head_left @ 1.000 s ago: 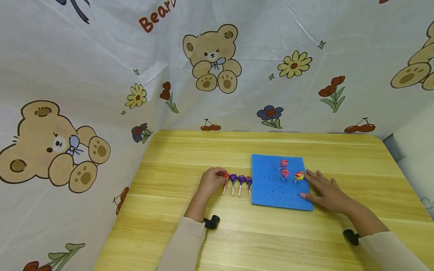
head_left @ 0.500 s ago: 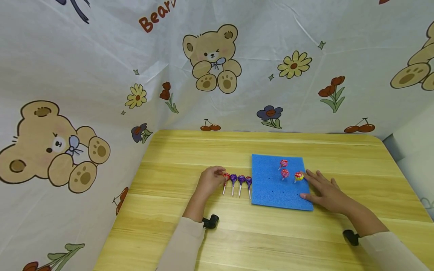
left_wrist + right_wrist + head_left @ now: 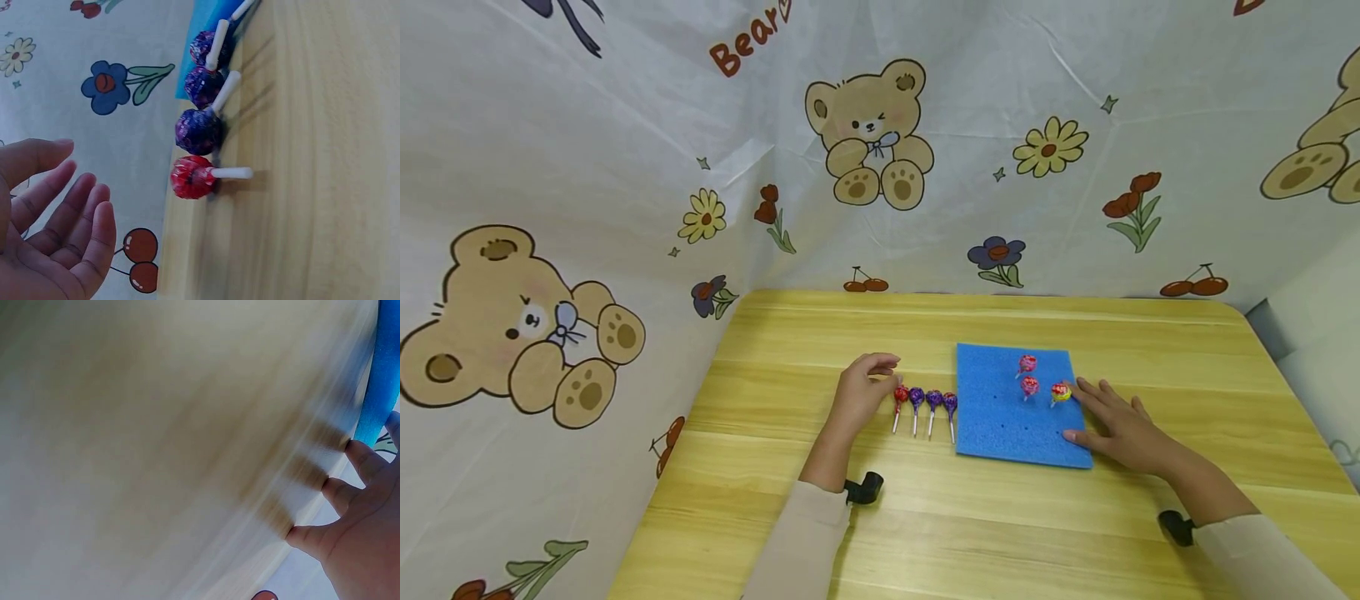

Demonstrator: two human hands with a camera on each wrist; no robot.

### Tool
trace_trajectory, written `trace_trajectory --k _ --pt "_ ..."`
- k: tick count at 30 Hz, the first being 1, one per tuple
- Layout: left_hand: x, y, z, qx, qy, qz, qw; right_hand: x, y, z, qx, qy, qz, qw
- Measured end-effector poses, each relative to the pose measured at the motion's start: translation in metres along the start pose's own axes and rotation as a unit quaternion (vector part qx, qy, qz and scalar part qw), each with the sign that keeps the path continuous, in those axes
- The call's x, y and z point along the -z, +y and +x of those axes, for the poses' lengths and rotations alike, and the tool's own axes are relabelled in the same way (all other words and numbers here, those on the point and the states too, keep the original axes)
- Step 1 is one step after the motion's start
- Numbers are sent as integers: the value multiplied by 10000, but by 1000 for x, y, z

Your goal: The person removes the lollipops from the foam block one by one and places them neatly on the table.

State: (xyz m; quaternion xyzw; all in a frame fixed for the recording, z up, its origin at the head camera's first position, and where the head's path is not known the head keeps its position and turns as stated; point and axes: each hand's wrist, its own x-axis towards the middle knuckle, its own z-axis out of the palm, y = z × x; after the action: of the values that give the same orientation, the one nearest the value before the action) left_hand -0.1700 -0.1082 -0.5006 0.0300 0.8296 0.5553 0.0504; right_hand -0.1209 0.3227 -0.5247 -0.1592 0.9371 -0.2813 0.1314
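Note:
My left hand [image 3: 863,393], fingers loosely bent and holding nothing, hovers at the left end of a row of lollipops on the table. Nearest to it lies a red lollipop [image 3: 901,394], also seen as the red-wrapped lollipop [image 3: 192,177] in the left wrist view. Three purple lollipops [image 3: 933,397] continue the row, sticks toward me, up to a blue foam board [image 3: 985,367]. Two pink lollipops [image 3: 1029,386] and a yellow-and-red lollipop [image 3: 1060,392] stand in the board. My right hand [image 3: 1123,429] rests with spread fingers at the board's right edge, thumb on top.
Several small holes dot the front and left parts of the board. The wooden table [image 3: 1000,533] reaches back to a white cloth [image 3: 955,208] printed with bears and flowers, which also hangs along the left side. Each wrist wears a black camera [image 3: 865,488].
My left hand, earlier with its fingertips at the red lollipop's head, has opened and drawn slightly up and left. The red lollipop stays in the row. My right hand keeps its place.

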Motion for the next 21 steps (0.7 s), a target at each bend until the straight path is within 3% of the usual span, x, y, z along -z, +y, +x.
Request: trace_trajectory --k 10,21 --pt "-1 17 -2 -421 71 -412 9982 0 1 0 34 5 28 10000" --pt "-17 25 -2 -643 -149 -637 9958 -1 2 1 25 16 -14 10000"
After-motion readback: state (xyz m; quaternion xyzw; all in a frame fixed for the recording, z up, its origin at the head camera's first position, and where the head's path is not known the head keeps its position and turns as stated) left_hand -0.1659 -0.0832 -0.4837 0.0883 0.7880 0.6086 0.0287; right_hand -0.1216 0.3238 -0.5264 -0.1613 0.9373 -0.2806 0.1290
